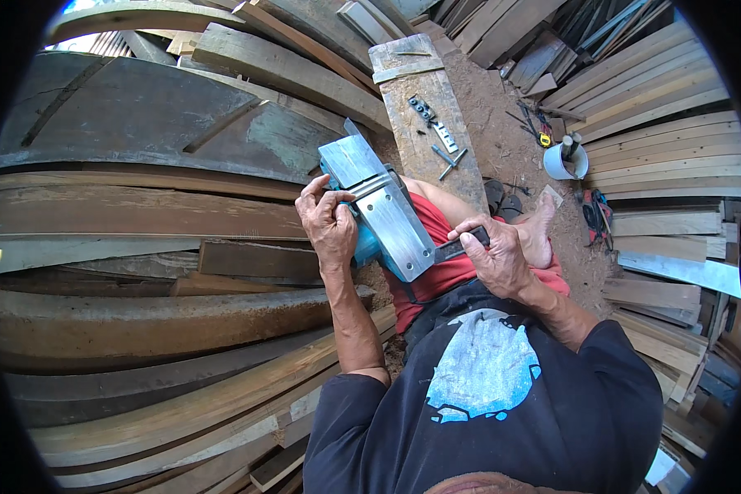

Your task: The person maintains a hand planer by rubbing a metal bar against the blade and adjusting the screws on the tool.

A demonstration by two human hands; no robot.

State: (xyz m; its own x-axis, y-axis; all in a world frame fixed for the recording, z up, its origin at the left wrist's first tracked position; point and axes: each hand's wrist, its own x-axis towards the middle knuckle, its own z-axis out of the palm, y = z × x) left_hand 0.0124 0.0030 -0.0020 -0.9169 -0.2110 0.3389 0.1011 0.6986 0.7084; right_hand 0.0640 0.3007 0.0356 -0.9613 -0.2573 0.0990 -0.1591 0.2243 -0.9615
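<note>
An electric hand planer (395, 227) with a blue body lies sole up across my lap, its bare metal plates facing me. My left hand (329, 226) is closed at its left edge, with bent fingertips beside the slot between the two plates. In my right hand (498, 259) is a dark, flat, narrow bar-like tool (455, 249), whose far end meets the near right corner of the planer's longer plate. I cannot make out its exact kind. Beyond the planer, a T-handled wrench (448, 163), a pale strip with holes (445, 137) and small black parts (421, 108) lie on a wooden bench (461, 117).
Stacked boards (140, 206) fill the left side, and more planks (667, 156) line the right. A white pail (566, 160) with tools in it stands on the dusty ground, near a yellow tape measure (544, 139) and a red-and-black item (597, 216). Sandals (502, 200) lie beside the bench.
</note>
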